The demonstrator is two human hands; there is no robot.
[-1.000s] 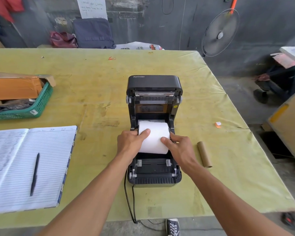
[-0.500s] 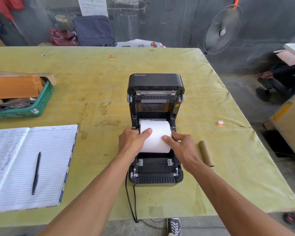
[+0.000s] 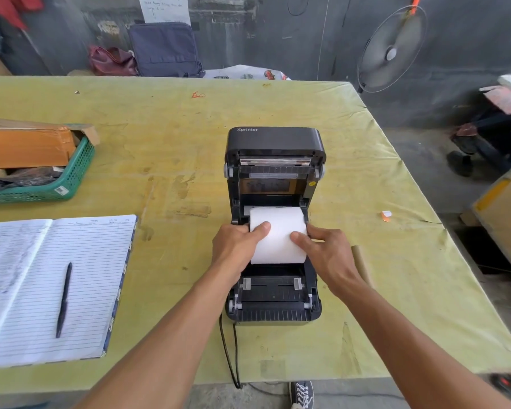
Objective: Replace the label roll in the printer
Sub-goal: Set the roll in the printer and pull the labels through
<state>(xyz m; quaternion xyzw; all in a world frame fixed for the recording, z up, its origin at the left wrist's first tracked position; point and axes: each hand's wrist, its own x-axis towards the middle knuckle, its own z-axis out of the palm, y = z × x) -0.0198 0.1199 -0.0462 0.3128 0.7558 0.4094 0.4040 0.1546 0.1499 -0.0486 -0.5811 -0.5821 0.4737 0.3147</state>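
A black label printer [image 3: 273,302] stands in the middle of the yellow-green table [image 3: 189,143] with its lid swung open towards the back. A white label roll [image 3: 278,231] lies in the printer's bay. My left hand [image 3: 236,249] grips the roll's left end, thumb on top. My right hand [image 3: 325,252] grips its right end the same way. An empty brown cardboard core [image 3: 363,267] lies on the table just right of the printer, partly hidden by my right wrist.
An open lined notebook [image 3: 42,284] with a black pen [image 3: 64,299] lies at the left. A green basket [image 3: 56,184] holding a cardboard box sits further back left. The printer's black cable [image 3: 227,349] hangs over the near table edge. A standing fan [image 3: 391,51] is beyond the far right corner.
Both hands stay on the white roll in the printer bay. Only the camera view has shifted slightly; nothing else moved.
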